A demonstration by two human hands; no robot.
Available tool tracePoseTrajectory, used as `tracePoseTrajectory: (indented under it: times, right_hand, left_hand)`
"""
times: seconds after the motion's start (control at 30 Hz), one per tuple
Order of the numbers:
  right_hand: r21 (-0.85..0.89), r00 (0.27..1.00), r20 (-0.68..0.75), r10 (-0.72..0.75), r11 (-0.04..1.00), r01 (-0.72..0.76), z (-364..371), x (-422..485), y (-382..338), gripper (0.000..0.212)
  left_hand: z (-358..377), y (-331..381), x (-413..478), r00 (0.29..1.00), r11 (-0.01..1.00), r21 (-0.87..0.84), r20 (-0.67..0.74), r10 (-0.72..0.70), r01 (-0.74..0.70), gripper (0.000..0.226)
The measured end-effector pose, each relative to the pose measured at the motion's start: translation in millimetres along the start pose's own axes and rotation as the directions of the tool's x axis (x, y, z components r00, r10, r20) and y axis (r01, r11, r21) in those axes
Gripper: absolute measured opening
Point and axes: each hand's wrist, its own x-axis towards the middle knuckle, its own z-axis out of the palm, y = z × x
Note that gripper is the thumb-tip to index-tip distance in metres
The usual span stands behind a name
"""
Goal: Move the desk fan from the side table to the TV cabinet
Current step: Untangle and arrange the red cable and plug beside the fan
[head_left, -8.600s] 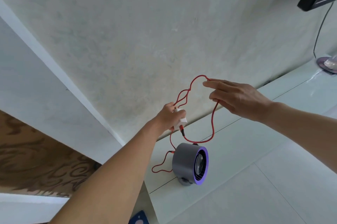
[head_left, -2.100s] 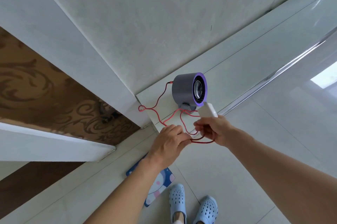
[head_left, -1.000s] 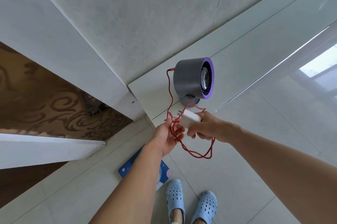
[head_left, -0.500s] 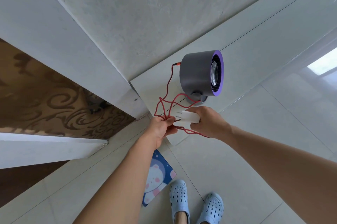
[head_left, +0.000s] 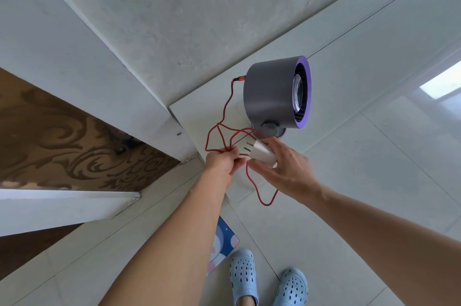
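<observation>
The grey desk fan (head_left: 269,91) with a purple front ring stands on the left end of the white TV cabinet (head_left: 349,56). A red cable (head_left: 222,116) runs from its back down into loops. My left hand (head_left: 223,162) pinches the bunched loops just below the cabinet's front edge. My right hand (head_left: 284,166) holds the white plug adapter (head_left: 259,153) beside it, prongs pointing left. One loop of cable hangs below both hands.
The grey wall rises behind the cabinet. A white ledge and a brown patterned panel (head_left: 62,141) lie to the left. On the tiled floor below are a blue cartoon mat (head_left: 222,241) and my feet in pale blue clogs (head_left: 244,278).
The camera has moved closer to the fan. My right hand has shifted the adapter slightly and a cable loop now hangs lower beneath the hands. The fan stays put.
</observation>
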Motion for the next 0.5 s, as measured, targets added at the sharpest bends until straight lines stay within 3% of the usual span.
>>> tracePoseTrajectory:
  times: [0.13, 0.3, 0.37, 0.5]
  right_hand:
    - [0.012, 0.997, 0.064, -0.045, 0.999, 0.044, 7.7, 5.6, -3.3, 0.044]
    - [-0.070, 0.981, 0.169, -0.093, 0.992, 0.107, 24.5, 12.5, 0.7, 0.050]
    - [-0.103, 0.989, 0.130, -0.072, 0.991, 0.086, 33.1, 14.8, 4.1, 0.054]
    - [-0.077, 0.995, -0.090, 0.049, 0.995, -0.056, 47.0, 22.5, 6.5, 0.061]
  left_hand:
    - [10.5, 10.9, 2.1, 0.999, 0.982, -0.189, 0.051, -0.004, 0.014, 0.009]
    - [7.7, 17.0, 12.1, 0.997, 0.996, -0.085, 0.077, -0.001, 0.008, 0.008]
    - [4.9, 18.7, 16.1, 0.997, 1.000, -0.016, 0.079, 0.021, -0.020, 0.011]
    - [-0.8, 20.1, 22.6, 0.995, 0.978, 0.184, 0.044, 0.089, -0.096, 0.012]
